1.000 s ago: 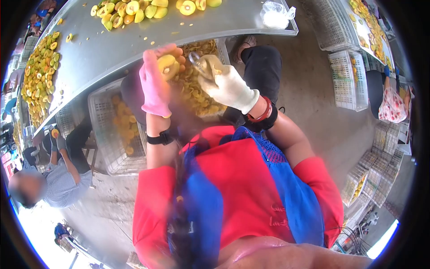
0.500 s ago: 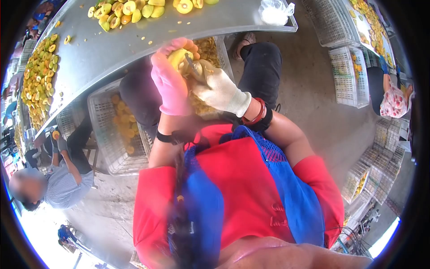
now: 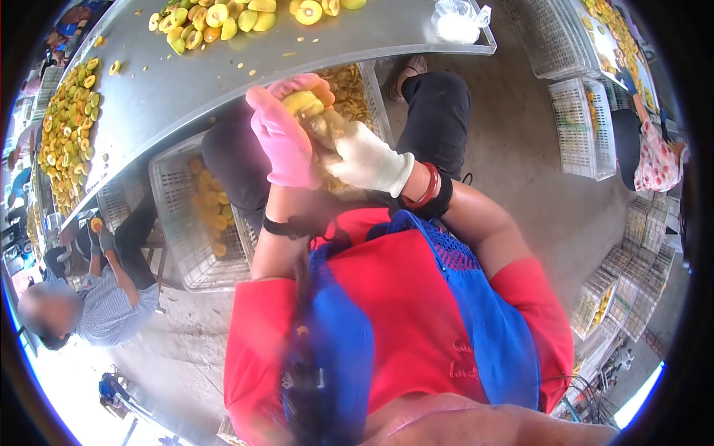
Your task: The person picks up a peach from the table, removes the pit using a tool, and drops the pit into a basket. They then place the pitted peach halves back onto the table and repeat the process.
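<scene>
**Yellow stone fruit (image 3: 301,102) in your left hand, right hand up against it**

Your left hand (image 3: 286,141), pink glove, is closed round the fruit, fingers curled over its far side. Your right hand (image 3: 364,152), off-white glove, has its fingers bent in tight, touching or nearly touching the fruit. Blur there; can't tell whether it grips anything.

Fruit sits just past the near edge of the metal table (image 3: 175,82), above a crate (image 3: 377,97) of yellow pieces between your knees. A second white plastic crate (image 3: 165,197) with yellow fruit stands left of your leg.

On the table: a heap of halved fruit (image 3: 216,16) ahead of you, a bigger heap (image 3: 67,130) to the left, a clear plastic bag (image 3: 455,22) at the right corner.

Writing: pale script (image 3: 462,346) in two short lines on your red top (image 3: 416,297), too small to read. White mark (image 3: 320,377) on the blue panel (image 3: 331,349), also unreadable.

Co-worker (image 3: 111,312) at left holds an orange fruit (image 3: 96,224).
</scene>
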The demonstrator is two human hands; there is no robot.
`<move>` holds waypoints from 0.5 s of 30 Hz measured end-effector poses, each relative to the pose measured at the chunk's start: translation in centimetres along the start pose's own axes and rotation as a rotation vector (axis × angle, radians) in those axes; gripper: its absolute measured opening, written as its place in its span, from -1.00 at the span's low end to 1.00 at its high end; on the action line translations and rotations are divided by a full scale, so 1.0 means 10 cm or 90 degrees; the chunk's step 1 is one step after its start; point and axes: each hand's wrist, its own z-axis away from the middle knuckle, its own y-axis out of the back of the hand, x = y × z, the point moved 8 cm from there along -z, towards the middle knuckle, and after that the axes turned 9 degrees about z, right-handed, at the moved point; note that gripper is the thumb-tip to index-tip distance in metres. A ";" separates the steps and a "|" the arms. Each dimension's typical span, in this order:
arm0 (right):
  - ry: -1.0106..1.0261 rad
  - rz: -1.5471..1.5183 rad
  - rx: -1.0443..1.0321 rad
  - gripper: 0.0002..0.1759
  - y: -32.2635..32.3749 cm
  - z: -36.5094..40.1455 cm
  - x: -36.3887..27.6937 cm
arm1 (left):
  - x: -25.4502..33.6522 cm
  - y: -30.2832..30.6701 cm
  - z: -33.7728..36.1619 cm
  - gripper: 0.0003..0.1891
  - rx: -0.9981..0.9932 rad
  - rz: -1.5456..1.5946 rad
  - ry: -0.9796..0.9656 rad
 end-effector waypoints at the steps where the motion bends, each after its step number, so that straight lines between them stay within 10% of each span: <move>1: 0.024 -0.007 0.000 -0.52 -0.02 -0.01 0.03 | -0.02 0.00 0.00 -0.28 0.008 0.004 0.020; 15: 0.009 -0.088 -0.092 -0.57 0.02 -0.03 0.00 | -0.09 0.03 -0.02 -0.12 -0.029 -0.064 0.030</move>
